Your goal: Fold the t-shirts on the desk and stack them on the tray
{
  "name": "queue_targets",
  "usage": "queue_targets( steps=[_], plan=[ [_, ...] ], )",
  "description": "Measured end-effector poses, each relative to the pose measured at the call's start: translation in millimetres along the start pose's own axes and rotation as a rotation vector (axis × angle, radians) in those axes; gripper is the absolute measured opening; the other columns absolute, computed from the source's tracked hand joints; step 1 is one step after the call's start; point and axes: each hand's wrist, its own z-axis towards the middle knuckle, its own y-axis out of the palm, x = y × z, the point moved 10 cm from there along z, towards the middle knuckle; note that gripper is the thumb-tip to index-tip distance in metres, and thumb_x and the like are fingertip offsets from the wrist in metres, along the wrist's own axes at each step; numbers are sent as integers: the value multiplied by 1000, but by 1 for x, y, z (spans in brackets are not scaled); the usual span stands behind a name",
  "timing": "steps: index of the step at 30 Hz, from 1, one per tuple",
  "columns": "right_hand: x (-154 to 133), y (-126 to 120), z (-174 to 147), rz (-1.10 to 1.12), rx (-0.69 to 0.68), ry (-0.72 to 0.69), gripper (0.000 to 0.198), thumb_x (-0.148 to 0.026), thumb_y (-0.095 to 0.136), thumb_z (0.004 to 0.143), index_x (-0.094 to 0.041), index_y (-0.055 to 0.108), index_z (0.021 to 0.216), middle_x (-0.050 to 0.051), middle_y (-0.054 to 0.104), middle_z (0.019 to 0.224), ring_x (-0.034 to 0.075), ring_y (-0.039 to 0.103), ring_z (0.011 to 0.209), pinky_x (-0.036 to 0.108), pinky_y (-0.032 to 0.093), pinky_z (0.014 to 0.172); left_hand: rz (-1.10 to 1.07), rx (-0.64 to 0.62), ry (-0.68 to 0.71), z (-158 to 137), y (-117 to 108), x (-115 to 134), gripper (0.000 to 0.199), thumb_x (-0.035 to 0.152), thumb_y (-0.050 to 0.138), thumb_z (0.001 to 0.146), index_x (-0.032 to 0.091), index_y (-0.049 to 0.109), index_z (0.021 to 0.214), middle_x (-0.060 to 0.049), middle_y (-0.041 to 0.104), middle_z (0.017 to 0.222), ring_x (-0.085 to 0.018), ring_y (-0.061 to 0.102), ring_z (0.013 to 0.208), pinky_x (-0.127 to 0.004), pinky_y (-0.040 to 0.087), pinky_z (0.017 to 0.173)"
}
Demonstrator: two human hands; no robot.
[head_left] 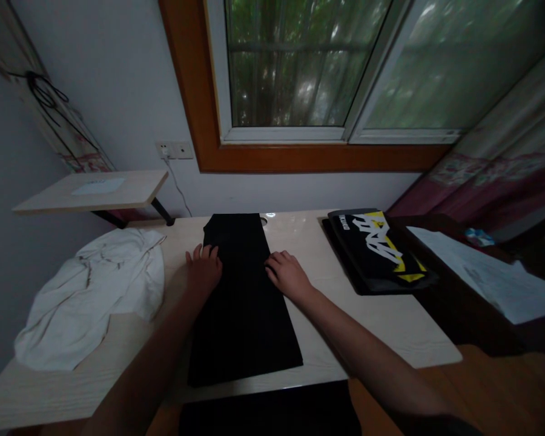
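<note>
A black folded garment [247, 303] lies flat in a long strip on the pale wooden desk, its narrower end towards the wall. At its left edge rests my left hand [203, 271], fingers spread, with the fingertips on the cloth and the desk. My right hand [289, 275] is at the opposite edge, palm down, its fingers slightly bent and the tips touching the cloth's border. Neither hand lifts the fabric. What kind of garment it is cannot be told from its folded shape.
A crumpled white cloth [104, 290] lies at the left, before a small raised shelf [140, 188]. Folded dark clothes [376, 248] with white and yellow print are stacked at the right. Beyond the desk's [418, 345] right end, papers [481, 272] lie on a dark surface.
</note>
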Motion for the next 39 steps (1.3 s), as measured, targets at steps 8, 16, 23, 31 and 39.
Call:
queue_targets(
  steps=[8,16,23,31,39],
  plan=[
    [-13,-7,-11,-24,46,-129,18,-28,55,99,-20,67,88,7,66,88,24,56,92,39,37,86,2,6,72,-31,-12,14,44,30,38,98,20,60,136,-15,60,137,-40,46,130,-71,17,117],
    [-19,-5,-24,43,33,-213,28,-28,53,98,-20,62,73,3,65,71,20,55,82,36,35,84,21,1,178,-41,-27,25,35,35,43,98,23,68,119,-12,67,116,-34,57,118,-63,20,121],
    [-25,-1,-23,45,19,-260,27,-28,55,96,-20,62,71,3,67,70,20,56,79,36,34,80,-44,-12,310,0,-9,52,48,39,35,103,22,54,144,-9,48,154,-29,34,148,-55,12,126],
    [-29,-1,-23,38,-7,-277,30,-30,56,96,-21,63,69,4,69,69,20,57,78,36,35,80,-46,-114,200,32,34,18,57,45,28,104,25,34,157,-9,29,166,-27,20,155,-63,14,122],
    [-28,-2,-25,42,0,-275,29,-31,55,97,-21,65,71,4,70,70,20,57,79,37,36,82,-4,-155,153,41,43,-16,58,46,27,104,25,32,158,-7,25,167,-33,21,154,-66,20,119]
  ],
)
